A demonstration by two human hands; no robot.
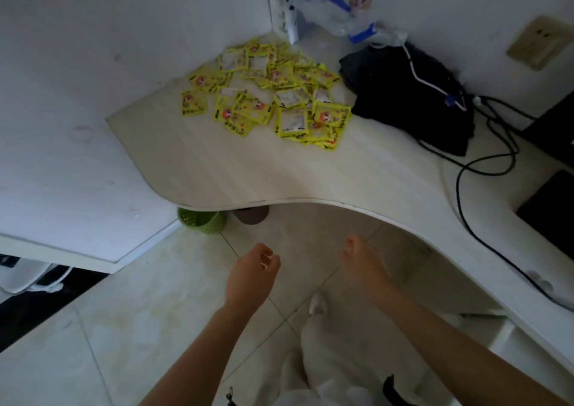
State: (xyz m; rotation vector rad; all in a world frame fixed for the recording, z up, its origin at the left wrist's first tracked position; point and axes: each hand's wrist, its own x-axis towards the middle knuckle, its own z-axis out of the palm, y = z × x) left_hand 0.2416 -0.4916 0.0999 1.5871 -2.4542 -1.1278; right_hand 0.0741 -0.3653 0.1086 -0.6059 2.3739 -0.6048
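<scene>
A heap of several small yellow sachets (267, 90) lies on the pale corner desk (236, 175), close to the wall corner. Some show a red and white picture, others a whitish side. Both my hands hang in front of the desk's curved front edge, above the tiled floor. My left hand (253, 273) has loosely curled fingers and holds nothing. My right hand (362, 261) is relaxed, fingers pointing toward the desk, also empty. Neither hand touches the desk or the sachets.
A folded black cloth (410, 98) lies right of the sachets, with a white cable and black cables (484, 169) trailing over the desk. Clear plastic bags (332, 5) hang in the corner. A green basket (202, 219) stands under the desk. A wall socket (540, 43) is at the right.
</scene>
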